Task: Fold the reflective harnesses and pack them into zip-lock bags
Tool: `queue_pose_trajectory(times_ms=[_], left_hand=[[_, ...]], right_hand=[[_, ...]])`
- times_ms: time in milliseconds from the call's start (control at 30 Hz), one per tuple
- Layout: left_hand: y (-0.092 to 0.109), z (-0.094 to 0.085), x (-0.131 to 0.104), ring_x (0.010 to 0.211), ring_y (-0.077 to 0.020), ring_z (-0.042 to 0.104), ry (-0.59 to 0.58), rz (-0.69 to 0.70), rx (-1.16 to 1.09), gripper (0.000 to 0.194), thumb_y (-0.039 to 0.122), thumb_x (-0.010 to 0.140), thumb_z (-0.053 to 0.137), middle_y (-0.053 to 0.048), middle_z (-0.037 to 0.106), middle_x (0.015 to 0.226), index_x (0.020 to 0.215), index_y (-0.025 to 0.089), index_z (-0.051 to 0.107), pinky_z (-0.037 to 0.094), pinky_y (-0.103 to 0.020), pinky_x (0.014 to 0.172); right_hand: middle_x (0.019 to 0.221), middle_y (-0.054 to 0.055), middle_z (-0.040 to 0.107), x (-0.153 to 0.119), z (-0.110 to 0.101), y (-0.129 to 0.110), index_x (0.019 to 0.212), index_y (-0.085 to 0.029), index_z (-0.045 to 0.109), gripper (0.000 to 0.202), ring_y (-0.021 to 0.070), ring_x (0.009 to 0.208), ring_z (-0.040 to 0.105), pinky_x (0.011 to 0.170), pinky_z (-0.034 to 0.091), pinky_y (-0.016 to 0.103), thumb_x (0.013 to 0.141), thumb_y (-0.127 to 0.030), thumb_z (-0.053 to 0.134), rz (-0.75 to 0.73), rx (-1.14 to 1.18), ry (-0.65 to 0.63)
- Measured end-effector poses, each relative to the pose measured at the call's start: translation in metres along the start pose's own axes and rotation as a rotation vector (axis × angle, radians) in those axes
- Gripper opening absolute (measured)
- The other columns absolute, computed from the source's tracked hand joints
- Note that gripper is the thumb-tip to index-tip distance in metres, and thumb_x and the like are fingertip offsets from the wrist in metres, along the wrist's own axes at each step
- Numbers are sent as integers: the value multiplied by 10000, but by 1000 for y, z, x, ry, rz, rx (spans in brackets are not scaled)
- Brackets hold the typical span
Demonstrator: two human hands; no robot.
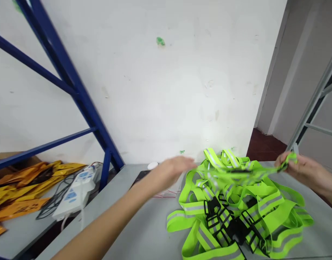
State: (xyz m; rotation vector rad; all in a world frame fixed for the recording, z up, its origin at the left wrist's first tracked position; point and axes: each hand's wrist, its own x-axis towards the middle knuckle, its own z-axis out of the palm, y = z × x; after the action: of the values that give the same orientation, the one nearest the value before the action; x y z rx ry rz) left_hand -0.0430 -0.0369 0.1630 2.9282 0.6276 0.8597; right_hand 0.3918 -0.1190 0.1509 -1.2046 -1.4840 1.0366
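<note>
A pile of fluorescent yellow-green reflective straps (206, 238) with grey stripes and black buckles (237, 229) lies on the grey table. My right hand (297, 168) is closed around the end of one reflective strap (249, 175), beyond the pile's right side. That strap runs left above the pile, blurred by motion, with a black piece near its middle. Over the pile's far left side, my left hand (179, 165) reaches toward the strap's other end. Motion smears its fingers, so I cannot make out whether it touches the strap.
A dark flat device (141, 176) and a white round object (152, 165) lie near the wall (166, 90). Thin red threads (168, 193) are beside the pile. A blue metal frame (81, 97), a white power strip (75, 193) and orange-yellow packets (22, 206) are at left.
</note>
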Motion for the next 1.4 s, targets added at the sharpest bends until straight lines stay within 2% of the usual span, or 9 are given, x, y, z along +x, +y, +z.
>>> queue_pose_trajectory(times_ms=[167, 433, 567, 733, 833, 933, 1067, 1200, 1400], left_hand=[[32, 67, -70, 1012, -196, 608, -157, 193, 45, 268, 151, 986, 392, -42, 739, 1008, 1071, 221, 636, 435, -358, 967], [43, 100, -100, 1087, -211, 523, -52, 108, 147, 226, 90, 951, 440, -45, 677, 1121, 933, 200, 637, 322, -442, 1080], [60, 117, -114, 1102, -245, 508, 179, -187, 146, 226, 70, 883, 522, -84, 555, 1236, 879, 232, 679, 460, -395, 921], [106, 154, -120, 987, -232, 544, 531, -891, -174, 178, 246, 908, 500, -103, 455, 1160, 822, 215, 653, 522, -306, 676], [124, 174, -123, 1021, -238, 550, 599, -1062, -411, 194, 336, 919, 480, -91, 491, 1090, 840, 211, 605, 518, -319, 736], [127, 185, -127, 962, -231, 568, 641, -1135, -531, 223, 410, 858, 579, -81, 525, 1055, 963, 214, 555, 507, -314, 723], [118, 185, -129, 836, -206, 586, 534, -1212, -586, 487, 410, 795, 637, -72, 544, 1067, 1203, 221, 451, 479, -299, 634], [116, 168, -116, 1024, -236, 562, 584, -1093, -588, 377, 310, 818, 554, -70, 557, 1063, 1176, 213, 487, 470, -364, 846], [102, 132, -34, 1163, -214, 520, 782, -923, -754, 270, 205, 821, 572, -51, 563, 1144, 1082, 242, 511, 345, -387, 1047]], right_hand=[[943, 71, 668, -60, 33, 59, 932, -236, 685, 343, 281, 939, 603, 886, 465, 411, 876, -539, 535, 281, -238, -305], [885, 4, 541, -47, 87, 50, 966, -250, 564, 190, 168, 778, 496, 754, 437, 297, 944, -313, 386, 229, -355, -428], [755, -45, 426, -34, 120, 49, 1121, -283, 501, 203, 125, 620, 374, 606, 372, 241, 960, -372, 415, 213, -370, -533], [862, -9, 563, -40, 154, 68, 1230, -310, 485, 316, 151, 676, 507, 659, 424, 276, 977, -469, 381, 173, -476, -608], [1168, 57, 588, -55, 159, 83, 1280, -312, 476, 343, 218, 986, 580, 853, 447, 340, 981, -455, 388, 106, -488, -495], [1184, 73, 588, -71, 155, 95, 1284, -298, 483, 364, 227, 1041, 579, 866, 459, 341, 972, -468, 407, 82, -406, -298], [979, 33, 624, -84, 156, 107, 1144, -267, 550, 338, 197, 889, 619, 764, 495, 303, 921, -512, 484, 42, -77, 290], [595, -69, 531, -83, 169, 110, 1024, -256, 520, 357, 154, 494, 544, 510, 464, 277, 863, -574, 537, 112, 394, 817], [553, -51, 559, -33, 154, 87, 859, -214, 576, 452, 167, 495, 558, 508, 470, 294, 805, -660, 537, -22, 320, 716]])
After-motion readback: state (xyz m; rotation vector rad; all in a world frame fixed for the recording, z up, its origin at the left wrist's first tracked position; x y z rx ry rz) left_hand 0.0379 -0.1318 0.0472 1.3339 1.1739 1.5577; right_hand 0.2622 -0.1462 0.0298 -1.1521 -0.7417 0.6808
